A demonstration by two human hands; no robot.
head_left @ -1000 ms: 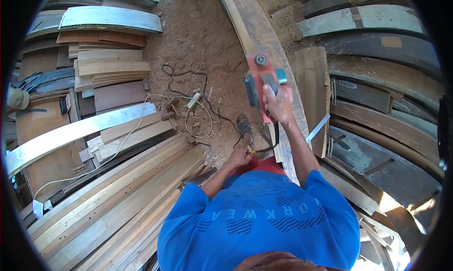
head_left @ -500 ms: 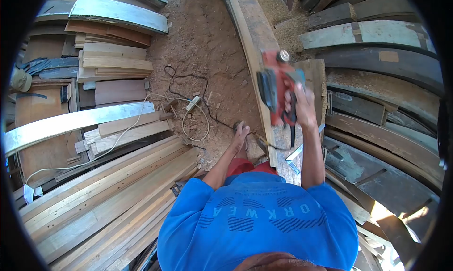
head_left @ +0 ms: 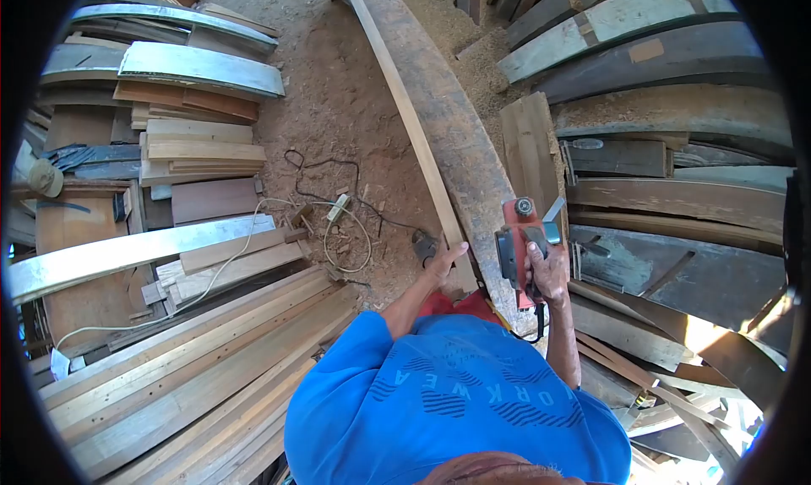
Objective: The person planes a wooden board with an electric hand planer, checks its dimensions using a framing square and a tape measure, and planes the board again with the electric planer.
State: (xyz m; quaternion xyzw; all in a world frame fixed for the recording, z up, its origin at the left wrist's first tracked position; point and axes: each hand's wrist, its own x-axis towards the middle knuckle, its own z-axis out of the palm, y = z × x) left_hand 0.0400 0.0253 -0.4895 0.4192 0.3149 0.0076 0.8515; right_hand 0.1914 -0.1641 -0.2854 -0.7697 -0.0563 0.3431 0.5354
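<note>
My right hand [head_left: 547,272] is wrapped around the handle of a red electric planer [head_left: 517,223]. The planer is over the near end of a long, worn workbench plank [head_left: 448,105], its cord dropping toward my body. Along the plank's left edge runs a long, pale wooden strip [head_left: 414,130]. My left hand [head_left: 446,264] is closed on the near end of this strip, its thumb across the top. A metal strip [head_left: 554,209] shows just right of the planer.
A power strip [head_left: 338,208] with a pale cord and a dark cord lies on the dirt floor among shavings. Stacked boards [head_left: 203,333] fill the left side. More planks [head_left: 659,198] lean and lie along the right.
The planer has come back toward my body and slightly right in my right hand. My left hand has moved onto the strip's near end, and the strip now stands apart from the bench plank's edge.
</note>
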